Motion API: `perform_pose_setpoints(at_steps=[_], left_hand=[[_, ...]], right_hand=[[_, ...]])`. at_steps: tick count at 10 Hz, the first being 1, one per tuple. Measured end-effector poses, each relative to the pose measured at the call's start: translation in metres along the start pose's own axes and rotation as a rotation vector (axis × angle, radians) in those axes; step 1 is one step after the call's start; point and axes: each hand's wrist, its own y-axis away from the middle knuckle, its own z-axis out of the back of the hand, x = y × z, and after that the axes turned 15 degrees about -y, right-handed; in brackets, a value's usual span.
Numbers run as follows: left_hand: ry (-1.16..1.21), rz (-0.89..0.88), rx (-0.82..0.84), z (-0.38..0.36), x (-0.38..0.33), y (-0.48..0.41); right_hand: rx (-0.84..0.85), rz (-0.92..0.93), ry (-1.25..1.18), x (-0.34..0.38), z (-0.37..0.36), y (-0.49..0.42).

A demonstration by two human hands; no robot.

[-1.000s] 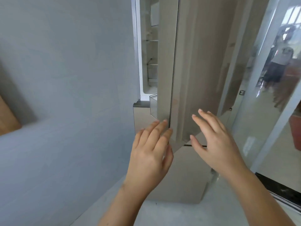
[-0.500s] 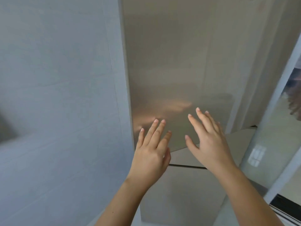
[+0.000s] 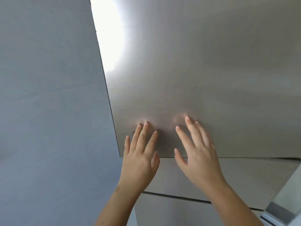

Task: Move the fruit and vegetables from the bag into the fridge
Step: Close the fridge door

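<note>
On the left stands a plain grey wall [image 3: 48, 95], running right up to the edge of the fridge door [image 3: 195, 70], a brushed metal panel with a bright glare near its upper left. The left hand [image 3: 140, 160] lies low on that door with fingers spread and flat, holding nothing; faint reflections under the fingertips suggest they touch or almost touch the metal. Just right of it the right hand [image 3: 197, 154] is likewise splayed wide and empty, its fingertips at the panel. Below the door's bottom edge sits a drawer front [image 3: 244, 173], with dark seams dividing the lower panels. At the far right corner a strip of pale floor [image 3: 290, 193] and a frame show. The bag and the produce are out of view, so I cannot tell whether any remains to move. The likely risk: if the door is only pushed near its hinge side, or something inside juts out, it may not seal, and cold would leak. Palms could also slide and smear on the smooth metal.
</note>
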Motion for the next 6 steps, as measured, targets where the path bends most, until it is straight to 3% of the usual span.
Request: perform_pose_setpoints(at_steps=[3, 6], left_hand=[[0.030, 0.087, 0.003, -0.050, 0.013, -0.042], [0.033, 0.082, -0.020, -0.043, 0.021, -0.034]], right_hand=[[0.011, -0.046, 0.172, -0.015, -0.041, -0.029], [-0.074, -0.040, 0.129, -0.004, -0.034, -0.034]])
